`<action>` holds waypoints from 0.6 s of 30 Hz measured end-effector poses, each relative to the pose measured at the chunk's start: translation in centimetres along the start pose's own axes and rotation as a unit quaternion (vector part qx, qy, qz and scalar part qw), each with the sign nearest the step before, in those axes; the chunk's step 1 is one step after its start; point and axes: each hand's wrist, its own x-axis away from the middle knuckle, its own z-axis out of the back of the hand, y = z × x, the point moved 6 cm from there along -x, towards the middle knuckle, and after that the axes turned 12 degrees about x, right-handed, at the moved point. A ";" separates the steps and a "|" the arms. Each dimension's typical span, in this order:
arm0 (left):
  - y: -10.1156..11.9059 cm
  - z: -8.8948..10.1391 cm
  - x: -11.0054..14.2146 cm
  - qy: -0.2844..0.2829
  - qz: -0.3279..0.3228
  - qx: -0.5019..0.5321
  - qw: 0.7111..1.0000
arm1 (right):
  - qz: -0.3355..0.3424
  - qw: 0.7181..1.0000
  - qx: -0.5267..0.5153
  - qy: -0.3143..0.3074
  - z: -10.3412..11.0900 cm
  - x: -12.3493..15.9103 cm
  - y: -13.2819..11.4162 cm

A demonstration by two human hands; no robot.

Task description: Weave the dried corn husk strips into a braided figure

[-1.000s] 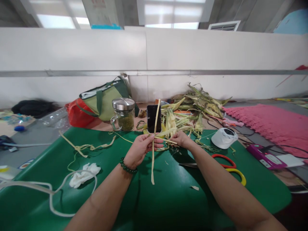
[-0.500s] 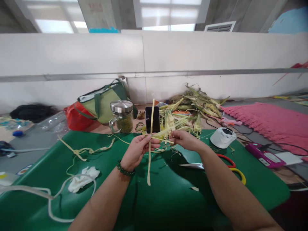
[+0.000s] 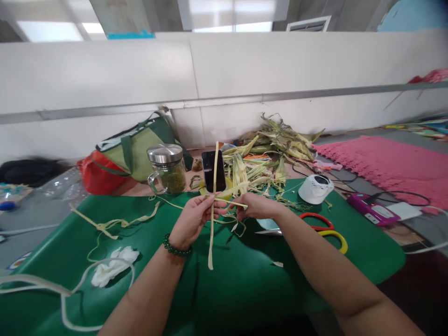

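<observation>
My left hand [image 3: 198, 214], with a green bead bracelet [image 3: 177, 247] at its wrist, pinches pale corn husk strips where they cross. One long husk strip [image 3: 212, 238] stands nearly upright through the pinch, its ends sticking out above and below. A shorter strip [image 3: 233, 202] runs rightward from the fingers, and a wider pale husk piece slants up behind it. My right hand [image 3: 254, 207] is closed at the tip of the shorter strip, fingers curled downward; what lies between them is hidden. Scissors [image 3: 320, 228] with red and yellow handles lie under my right forearm.
Behind my hands are a phone [image 3: 214, 170], a lidded glass mug [image 3: 167, 169] and a heap of corn husks [image 3: 276, 140]. A white spool [image 3: 315, 189] stands at right, near a purple power strip [image 3: 373, 210]. Knotted husk [image 3: 103, 227], crumpled tissue [image 3: 115, 266] and white cable lie left.
My right hand has shifted slightly left and down along the shorter strip, closer to my left hand. The view has swung a little to the right; my left hand keeps its pinch.
</observation>
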 end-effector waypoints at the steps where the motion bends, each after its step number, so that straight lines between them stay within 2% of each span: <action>1: 0.0 0.0 0.0 -0.002 0.000 0.001 1.000 | -0.007 1.000 -0.003 -0.005 -0.2 -0.1 0.1; 9: -0.1 0.1 0.0 0.000 0.000 -0.014 1.000 | -0.037 0.998 -0.042 -0.012 -0.9 -0.2 0.0; 18: 0.0 0.3 -0.1 0.010 -0.007 -0.039 0.999 | 0.027 0.999 0.039 -0.026 0.5 0.5 0.4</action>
